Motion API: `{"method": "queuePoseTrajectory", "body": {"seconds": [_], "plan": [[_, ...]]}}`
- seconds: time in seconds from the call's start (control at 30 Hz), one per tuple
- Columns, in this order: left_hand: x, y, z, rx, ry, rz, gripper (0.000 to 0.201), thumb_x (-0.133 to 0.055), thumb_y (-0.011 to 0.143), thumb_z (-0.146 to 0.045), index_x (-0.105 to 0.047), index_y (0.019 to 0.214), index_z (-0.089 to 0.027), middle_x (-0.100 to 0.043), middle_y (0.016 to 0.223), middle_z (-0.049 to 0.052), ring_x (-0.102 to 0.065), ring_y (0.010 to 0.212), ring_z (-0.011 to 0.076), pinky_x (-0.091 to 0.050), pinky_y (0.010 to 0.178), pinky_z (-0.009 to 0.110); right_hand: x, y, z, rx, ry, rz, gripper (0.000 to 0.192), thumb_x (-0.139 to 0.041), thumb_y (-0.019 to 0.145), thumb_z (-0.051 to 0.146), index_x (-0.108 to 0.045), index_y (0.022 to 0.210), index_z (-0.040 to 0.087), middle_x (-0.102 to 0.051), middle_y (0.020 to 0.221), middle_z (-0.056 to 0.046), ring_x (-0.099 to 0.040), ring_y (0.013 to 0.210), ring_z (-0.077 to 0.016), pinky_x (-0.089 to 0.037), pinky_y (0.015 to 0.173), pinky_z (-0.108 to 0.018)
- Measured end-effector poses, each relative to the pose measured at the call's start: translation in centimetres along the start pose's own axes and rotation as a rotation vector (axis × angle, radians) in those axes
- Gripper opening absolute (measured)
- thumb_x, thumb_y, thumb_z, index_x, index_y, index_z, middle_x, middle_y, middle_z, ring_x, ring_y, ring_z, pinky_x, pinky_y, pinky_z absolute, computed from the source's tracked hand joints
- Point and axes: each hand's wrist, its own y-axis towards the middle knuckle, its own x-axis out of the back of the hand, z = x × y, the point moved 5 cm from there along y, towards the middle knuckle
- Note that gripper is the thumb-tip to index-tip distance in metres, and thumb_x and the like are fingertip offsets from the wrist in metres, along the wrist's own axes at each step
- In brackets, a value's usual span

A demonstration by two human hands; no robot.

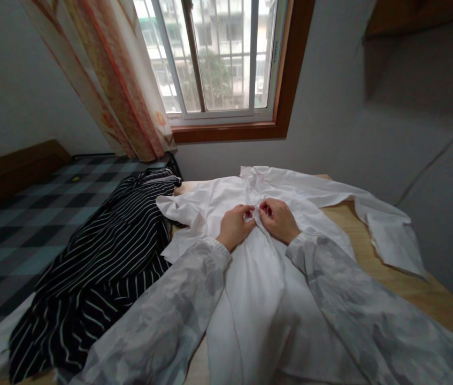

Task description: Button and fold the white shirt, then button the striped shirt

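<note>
A plain grey-white wall (342, 128) surrounds a metal-framed sliding window with a brown wooden border (226, 64); a cream-and-orange patterned fabric curtain (109, 80) hangs at its left. At left is a bed with a dark grey-and-teal checked cover (50, 219). In front, on a pale wooden tabletop (443, 305), lies a long-sleeved white cloth shirt (250, 299), its hem end nearest the wearer of the camera. A rumpled black fabric garment with thin white stripes (101, 246) lies just left of it.

Two bare hands reach in from grey mottled sleeves. The left hand (236, 225) and right hand (282, 220), nearly touching, pinch the shirt's narrow front edge (264, 230) between thumbs and fingers, near the middle of the garment.

The shirt is already spread out, though its sleeves remain unfolded, one stretched to the right, the other bunched at left. The front seems partway dealt with; which buttons are fastened is too small to tell.
</note>
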Motion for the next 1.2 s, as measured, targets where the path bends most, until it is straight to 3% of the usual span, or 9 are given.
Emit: {"method": "queuePoseTrajectory", "body": {"seconds": [0.2, 0.3, 0.5, 0.7, 0.9, 1.2], "plan": [[-0.3, 0.0, -0.2, -0.033, 0.042, 0.055, 0.014, -0.072, 0.091, -0.02, -0.084, 0.084, -0.022, -0.077, 0.095, 0.005, -0.069, 0.082, 0.0192, -0.049, 0.079, 0.03, -0.2, 0.0, 0.0, 0.005, 0.012, 0.036, 0.004, -0.062, 0.092, 0.02, -0.062, 0.088, 0.023, -0.066, 0.082, -0.003, -0.061, 0.081, -0.0224, -0.044, 0.085, -0.036], [-0.1, 0.1, 0.1, -0.024, -0.09, 0.012, 0.016, -0.07, 0.093, -0.023, -0.086, 0.091, -0.021, -0.08, 0.097, 0.006, -0.07, 0.085, 0.0193, -0.05, 0.079, 0.029, 0.0, 0.0, 0.2, 0.022, 0.004, 0.037, 0.006, -0.061, 0.092, 0.019, -0.06, 0.087, 0.024, -0.065, 0.082, -0.003, -0.061, 0.082, -0.0233, -0.045, 0.086, -0.037], [0.0, 0.3, 1.3, 0.068, -0.339, -0.031, 0.027, -0.071, 0.094, -0.035, -0.086, 0.102, -0.015, -0.082, 0.092, 0.007, -0.055, 0.062, 0.0131, -0.043, 0.062, 0.026, 0.7, 0.0, 1.1, 0.135, -0.064, 0.013, 0.009, -0.062, 0.09, 0.016, -0.059, 0.089, 0.024, -0.066, 0.084, -0.004, -0.06, 0.084, -0.0244, -0.044, 0.103, -0.043], [-0.2, 0.3, 1.7, 0.1, -0.408, -0.034, 0.029, -0.07, 0.091, -0.034, -0.086, 0.104, -0.014, -0.082, 0.091, 0.008, -0.058, 0.062, 0.0127, -0.042, 0.057, 0.024, 0.6, 0.0, 1.0, 0.073, 0.053, -0.026, 0.005, -0.064, 0.098, 0.022, -0.065, 0.094, 0.023, -0.068, 0.087, -0.004, -0.063, 0.082, -0.0233, -0.047, 0.086, -0.038], [-0.5, 0.4, 1.8, 0.131, -0.516, -0.006, 0.03, -0.071, 0.087, -0.034, -0.086, 0.101, -0.013, -0.08, 0.084, 0.006, -0.057, 0.056, 0.0112, -0.042, 0.054, 0.024, 0.3, 0.1, 0.6, 0.027, 0.146, -0.003, 0.004, -0.067, 0.099, 0.024, -0.069, 0.096, 0.023, -0.073, 0.089, -0.004, -0.065, 0.079, -0.0217, -0.048, 0.078, -0.035], [-0.4, 0.5, 1.9, 0.18, -0.611, -0.028, 0.034, -0.079, 0.084, -0.044, -0.086, 0.097, -0.013, -0.08, 0.083, 0.007, -0.06, 0.059, 0.013, -0.045, 0.055, 0.024, 0.0, 0.1, 0.0, 0.002, 0.118, 0.01, 0.006, -0.071, 0.097, 0.025, -0.071, 0.092, 0.022, -0.074, 0.087, -0.004, -0.065, 0.079, -0.0218, -0.048, 0.08, -0.035]]}}
